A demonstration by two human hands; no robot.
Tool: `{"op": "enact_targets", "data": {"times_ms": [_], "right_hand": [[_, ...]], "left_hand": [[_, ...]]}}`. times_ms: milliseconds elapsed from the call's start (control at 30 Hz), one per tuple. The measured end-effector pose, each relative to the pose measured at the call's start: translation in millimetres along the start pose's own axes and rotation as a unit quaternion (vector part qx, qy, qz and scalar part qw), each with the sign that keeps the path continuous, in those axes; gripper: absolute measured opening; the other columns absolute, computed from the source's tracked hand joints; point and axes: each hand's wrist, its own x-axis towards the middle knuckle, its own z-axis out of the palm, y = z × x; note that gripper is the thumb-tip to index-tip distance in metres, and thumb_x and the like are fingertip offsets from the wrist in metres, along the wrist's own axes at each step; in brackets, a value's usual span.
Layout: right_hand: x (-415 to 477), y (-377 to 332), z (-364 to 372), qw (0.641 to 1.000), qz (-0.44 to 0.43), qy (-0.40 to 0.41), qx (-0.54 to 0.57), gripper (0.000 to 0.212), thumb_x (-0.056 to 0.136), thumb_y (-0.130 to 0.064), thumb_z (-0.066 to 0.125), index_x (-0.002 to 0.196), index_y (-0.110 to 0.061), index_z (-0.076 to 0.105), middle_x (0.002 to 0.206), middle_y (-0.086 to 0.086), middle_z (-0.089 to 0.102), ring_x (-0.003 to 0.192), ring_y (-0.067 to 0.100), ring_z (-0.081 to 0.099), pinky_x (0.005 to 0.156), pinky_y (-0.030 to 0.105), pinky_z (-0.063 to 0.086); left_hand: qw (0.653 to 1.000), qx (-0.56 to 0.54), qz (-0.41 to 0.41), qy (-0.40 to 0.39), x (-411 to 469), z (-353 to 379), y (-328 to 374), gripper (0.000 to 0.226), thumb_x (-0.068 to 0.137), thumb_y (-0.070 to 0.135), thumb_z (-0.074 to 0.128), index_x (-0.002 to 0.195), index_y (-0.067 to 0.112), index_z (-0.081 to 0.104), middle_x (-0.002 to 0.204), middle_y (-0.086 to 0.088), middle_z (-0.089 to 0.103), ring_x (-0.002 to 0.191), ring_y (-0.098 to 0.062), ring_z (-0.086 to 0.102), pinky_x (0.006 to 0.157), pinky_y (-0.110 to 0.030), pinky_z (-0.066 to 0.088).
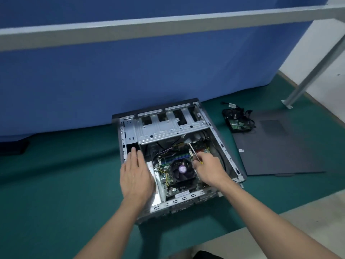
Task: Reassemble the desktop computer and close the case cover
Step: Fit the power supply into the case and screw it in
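Open computer case (168,128) — left hand (136,174) flat (holding nothing), right hand (209,169) pinching a thin silver strip (192,150) inside.

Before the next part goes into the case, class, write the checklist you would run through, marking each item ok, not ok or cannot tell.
1. Case cover clear of the work: ok, it lies flat on the mat, right of the open case.
2. Open case steady: ok, on its side, open face up.
3. Drive with cables fitted: not ok, it lies outside the case by the cover's far corner.
4. Left hand free: ok, open over the case's left side.
5. Right hand hold: fingers pinch a slim metal part over the board; which part, cannot tell.
6. Cooler fan in place: ok, on the board.
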Motion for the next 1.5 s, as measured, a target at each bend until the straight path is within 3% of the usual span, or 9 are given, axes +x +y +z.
{"op": "enact_targets", "data": {"times_ms": [167,233,333,400,667,967,1367,1500], "right_hand": [[17,36,-48,0.998,0.001,0.033,0.063,0.02,0.099,-0.019,0.048,0.083,-0.021,0.061,0.077,-0.002,0.066,0.048,0.01,0.046,0.04,0.018,0.035],[32,50,-65,0.997,-0.001,0.045,0.062,0.021,0.097,-0.02,0.051,0.08,-0.022,0.062,0.07,-0.005,0.063,0.049,0.01,0.046,0.045,0.023,0.036],[64,72,-86,0.996,0.001,0.05,0.072,0.019,0.093,-0.02,0.055,0.075,-0.022,0.063,0.074,-0.005,0.066,0.065,0.013,0.056,0.059,0.025,0.042],[89,90,-96,0.996,0.007,0.046,0.082,0.019,0.092,-0.019,0.057,0.074,-0.025,0.063,0.074,-0.008,0.065,0.069,0.008,0.055,0.056,0.018,0.04],[196,153,-97,0.998,0.054,0.007,0.013,0.015,0.09,-0.013,0.052,0.088,-0.017,0.067,0.093,0.011,0.068,0.089,0.032,0.061,0.078,0.037,0.053],[269,162,-70,0.999,0.01,0.013,-0.04,0.013,0.09,-0.014,0.058,0.079,-0.008,0.063,0.082,0.012,0.062,0.078,0.034,0.056,0.065,0.033,0.046],[293,164,-58,0.999,-0.016,-0.007,-0.036,0.011,0.09,-0.019,0.061,0.09,-0.012,0.069,0.099,0.016,0.065,0.091,0.038,0.06,0.075,0.037,0.05],[282,150,-68,0.998,0.011,-0.006,0.06,0.007,0.09,-0.014,0.059,0.09,-0.01,0.064,0.09,0.015,0.068,0.09,0.035,0.062,0.075,0.035,0.051]], "left_hand": [[0.991,-0.022,0.12,-0.052,37,4,66,0.058,0.104,0.037,0.023,0.154,0.013,0.007,0.162,-0.006,0.003,0.149,-0.019,0.003,0.118,-0.032,0.0],[0.987,-0.022,0.146,-0.067,51,11,94,0.059,0.104,0.04,0.021,0.155,0.014,0.006,0.162,-0.005,0.003,0.149,-0.019,0.001,0.119,-0.033,-0.001],[0.984,-0.02,0.158,-0.078,74,17,138,0.06,0.103,0.044,0.019,0.155,0.017,0.004,0.163,-0.005,0.001,0.149,-0.021,-0.003,0.118,-0.034,-0.004],[0.985,-0.019,0.149,-0.08,88,19,164,0.059,0.103,0.047,0.015,0.155,0.021,0.005,0.163,-0.005,0.004,0.149,-0.021,-0.002,0.118,-0.036,-0.004],[0.99,-0.01,0.007,-0.143,119,35,229,0.069,0.092,0.069,-0.001,0.152,0.035,-0.01,0.162,0.0,-0.005,0.147,-0.03,-0.012,0.115,-0.054,-0.008],[0.992,0.01,0.005,-0.127,119,35,228,0.068,0.092,0.069,0.0,0.152,0.037,-0.006,0.162,0.0,0.002,0.148,-0.028,-0.006,0.117,-0.052,-0.001],[0.991,-0.02,-0.015,-0.132,121,29,228,0.068,0.092,0.07,0.009,0.152,0.04,0.003,0.162,0.004,0.007,0.149,-0.024,-0.004,0.118,-0.051,0.001],[0.99,-0.044,-0.029,-0.129,121,28,231,0.067,0.092,0.069,0.015,0.152,0.039,0.009,0.162,0.003,0.009,0.149,-0.023,-0.004,0.118,-0.05,-0.002]]}}
